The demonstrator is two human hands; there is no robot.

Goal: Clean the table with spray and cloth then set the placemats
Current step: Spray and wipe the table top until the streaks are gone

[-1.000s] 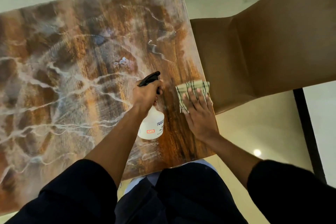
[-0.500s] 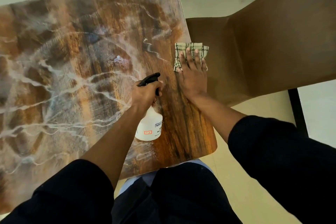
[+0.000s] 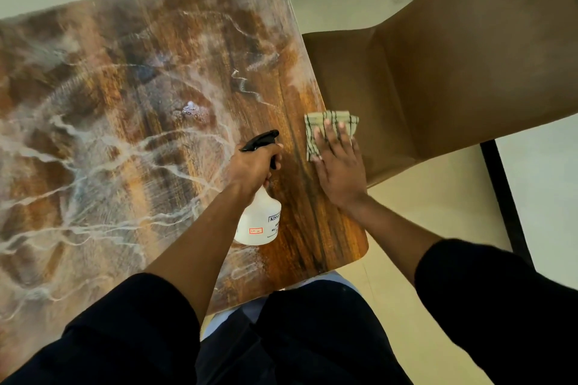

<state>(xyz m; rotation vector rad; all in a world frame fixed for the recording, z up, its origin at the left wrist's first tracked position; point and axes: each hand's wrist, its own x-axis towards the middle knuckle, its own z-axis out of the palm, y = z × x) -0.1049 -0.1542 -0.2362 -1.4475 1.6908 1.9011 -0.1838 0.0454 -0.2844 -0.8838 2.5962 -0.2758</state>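
At the right edge of a streaked brown wood-grain table (image 3: pixel 125 134), a flat right hand (image 3: pixel 339 172) presses a green striped cloth (image 3: pixel 316 128); the left hand (image 3: pixel 250 166) grips a white spray bottle with black trigger (image 3: pixel 259 222); overhanging cloth could slip off; no placemats in view

The table (image 3: pixel 131 122) under me is brown wood grain, orange in places and nearly black in streaks, with whitish veins and pale hazy smears running over it. The spray bottle (image 3: pixel 259 222) in my left hand (image 3: pixel 250 166) is white with a black trigger head; its label has dark lettering and a small red-edged box. The cloth (image 3: pixel 328 125) beneath my right hand (image 3: pixel 341 172) is pale green-cream, checked with dark lines. My sleeves (image 3: pixel 131 331) are black. The chair (image 3: pixel 453 66) beside the table is plain tan-brown. The floor (image 3: pixel 353 0) is cream with black bands.
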